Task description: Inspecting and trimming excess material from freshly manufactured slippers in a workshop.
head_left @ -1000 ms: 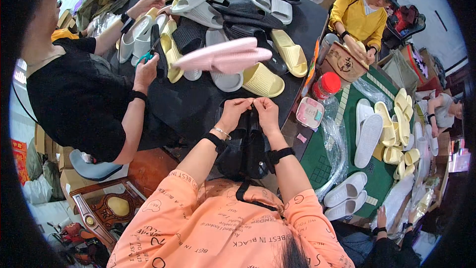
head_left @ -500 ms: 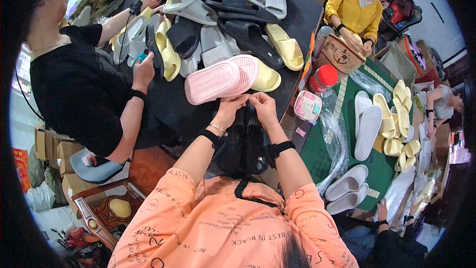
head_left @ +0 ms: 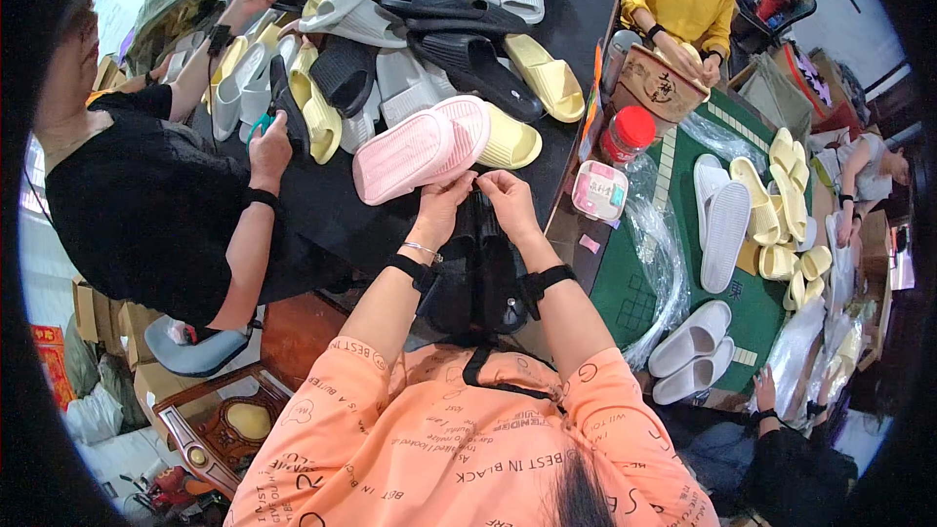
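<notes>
My left hand (head_left: 444,210) and my right hand (head_left: 509,205) meet at the table's near edge, thumbs and fingertips pinched close together. Whatever they pinch is too small to make out. Just beyond my left fingers lies a pair of pink slippers (head_left: 402,153), ribbed soles up, one overlapping the other. A yellow slipper (head_left: 509,141) is partly under the pink pair. Below my hands, between my forearms, black slippers (head_left: 475,283) show, partly in shadow.
A pile of grey, black and yellow slippers (head_left: 415,34) covers the black table (head_left: 322,224). At left, a co-worker holds teal-handled scissors (head_left: 261,124). A red-lidded jar (head_left: 630,132) and a small box (head_left: 599,190) stand right, near a green table (head_left: 634,278) with more slippers.
The view has shifted slightly. My hands stay pinched together beside the pink slippers. The left co-worker's far hand has moved away from the pile, up and to the left.
</notes>
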The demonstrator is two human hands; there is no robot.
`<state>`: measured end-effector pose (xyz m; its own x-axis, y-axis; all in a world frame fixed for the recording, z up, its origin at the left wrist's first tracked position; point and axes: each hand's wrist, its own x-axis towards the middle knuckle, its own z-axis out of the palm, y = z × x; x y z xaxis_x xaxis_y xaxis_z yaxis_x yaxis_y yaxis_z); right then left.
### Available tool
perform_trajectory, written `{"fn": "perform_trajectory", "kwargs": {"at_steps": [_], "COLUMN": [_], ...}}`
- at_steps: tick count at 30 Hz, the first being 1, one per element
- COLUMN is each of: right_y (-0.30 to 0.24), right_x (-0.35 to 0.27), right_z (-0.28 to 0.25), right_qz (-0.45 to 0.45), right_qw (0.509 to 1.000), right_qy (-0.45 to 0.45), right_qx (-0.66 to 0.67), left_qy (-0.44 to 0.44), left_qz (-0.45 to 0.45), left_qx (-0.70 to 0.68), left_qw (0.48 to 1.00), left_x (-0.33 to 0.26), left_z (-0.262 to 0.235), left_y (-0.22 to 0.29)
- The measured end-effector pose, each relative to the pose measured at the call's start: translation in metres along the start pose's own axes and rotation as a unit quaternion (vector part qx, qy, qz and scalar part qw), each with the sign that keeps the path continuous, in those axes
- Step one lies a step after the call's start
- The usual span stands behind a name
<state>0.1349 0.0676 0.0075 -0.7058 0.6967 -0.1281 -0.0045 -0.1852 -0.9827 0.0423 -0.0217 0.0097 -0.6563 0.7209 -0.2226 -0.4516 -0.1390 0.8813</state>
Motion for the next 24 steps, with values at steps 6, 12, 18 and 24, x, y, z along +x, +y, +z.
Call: {"fn": "perform_trajectory", "kwargs": {"at_steps": [6, 12, 18, 24], "right_y": [0.006, 0.007, 0.013, 0.006], "right_x": [0.003, 0.000, 0.002, 0.000], "right_z": [-0.002, 0.003, 0.004, 0.004], "right_qz": [-0.022, -0.004, -0.015, 0.016], "right_qw": [1.000, 1.000, 0.999, 0.999], "right_qy": [-0.018, 0.015, 0.037, 0.035], "right_qx": [-0.002, 0.014, 0.020, 0.033], "left_qy": [-0.014, -0.013, -0.028, -0.024], "left_qz": [0.027, 0.017, 0.030, 0.034], "left_qx": [0.050, 0.078, 0.092, 0.105], "left_qw": [0.998, 0.997, 0.995, 0.994], "left_x": [0.002, 0.003, 0.004, 0.002], "left_z": [-0.001, -0.005, -0.006, -0.002], "left_y": [-0.004, -0.008, -0.011, -0.009]}}
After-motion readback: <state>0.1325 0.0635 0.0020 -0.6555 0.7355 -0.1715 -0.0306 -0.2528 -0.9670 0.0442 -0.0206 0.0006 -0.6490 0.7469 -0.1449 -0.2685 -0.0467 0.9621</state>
